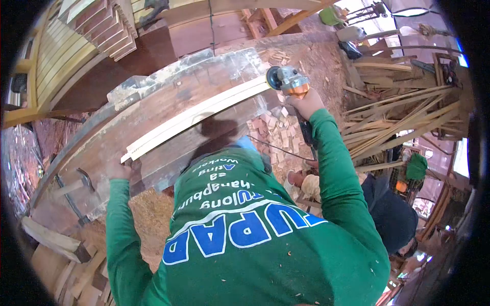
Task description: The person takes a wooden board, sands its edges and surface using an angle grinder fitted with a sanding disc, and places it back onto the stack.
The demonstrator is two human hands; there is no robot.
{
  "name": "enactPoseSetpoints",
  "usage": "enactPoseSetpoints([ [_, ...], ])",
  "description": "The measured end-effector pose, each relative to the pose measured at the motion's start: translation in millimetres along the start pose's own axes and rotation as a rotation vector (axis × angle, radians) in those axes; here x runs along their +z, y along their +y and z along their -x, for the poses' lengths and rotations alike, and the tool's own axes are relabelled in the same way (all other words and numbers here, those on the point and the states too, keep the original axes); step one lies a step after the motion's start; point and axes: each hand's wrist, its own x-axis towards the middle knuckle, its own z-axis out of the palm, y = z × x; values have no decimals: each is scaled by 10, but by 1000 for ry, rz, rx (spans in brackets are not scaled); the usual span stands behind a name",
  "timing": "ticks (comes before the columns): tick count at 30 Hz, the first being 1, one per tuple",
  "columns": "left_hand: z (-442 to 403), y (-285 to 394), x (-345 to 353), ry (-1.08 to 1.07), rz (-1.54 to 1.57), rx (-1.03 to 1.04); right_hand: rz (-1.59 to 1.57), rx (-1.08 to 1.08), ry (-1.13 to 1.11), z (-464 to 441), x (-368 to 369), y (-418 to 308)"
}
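Observation:
My right hand [308,104] is wrapped round an angle grinder [295,81] with a silver head and a dark disc [274,77]. The disc is at the far right end of a long pale wooden strip [199,113]; whether it touches the wood I cannot tell. This strip lies slantwise across a worn workbench [171,104]. At its near left end, my left hand [125,168] grips the wood with the fingers closed round the tip. A shadow falls across the middle of the strip.
Wood offcuts [278,133] litter the ground beyond the bench. A cord [280,149] runs beside my body. At right are another person's dark cap [393,214] and a pile of long strips [403,122]. Stacked boards [99,25] stand upper left; a beam [56,239] lies lower left.

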Motion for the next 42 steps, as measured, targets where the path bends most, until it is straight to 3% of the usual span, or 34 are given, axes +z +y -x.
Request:
enactPoseSetpoints([
  [6, 23, 36, -17, -76, 81, -98, -14, 137, -83, -134, -120, -1],
  [7, 27, 52, -20, -108, 141, -153, -45, 107, -92, -69, -56, -133],
  [9, 37, -119, 171, 2, 162, -34, -65, -9, -181, 153, 107, -596],
  [11, -8, 130, -135, -86, 25, -9, -135, -159, -198, 415, 461, -1024],
  [13, -57, 389, -386, -218, 31, -223, -115, -208, -276, 661, 780, -1454],
  [14, -41, 323, -306, -149, 73, -183, -106, -234, -312, 770, 916, -1709],
  [18, 12, 128, -94, -62, 136, -93, 124, -387, -427, 1167, 1468, -2486],
  [24, -83, 129, -261, -258, 140, -128, 278, -498, -555, 1597, 1946, -3247],
  [26, 131, 82, -282, -30, 278, -9, 347, -449, -588, 1681, 1988, -3412],
  [27, 177, 65, -258, 83, 361, 72, 304, -491, -619, 1659, 2091, -3326],
  [31, 17, 222, -326, -37, 88, -24, 280, -400, -603, 1708, 1801, -3352],
  [33, 4, 167, -207, -73, 288, -74, 240, -362, -536, 1640, 1719, -3136],
  [34, -9, 166, -197, -92, 242, -95, 240, -328, -502, 1581, 1639, -3011],
  [42, -29, -109, 106, -113, 29, -137, 239, -182, -192, 748, 606, -1263],
])
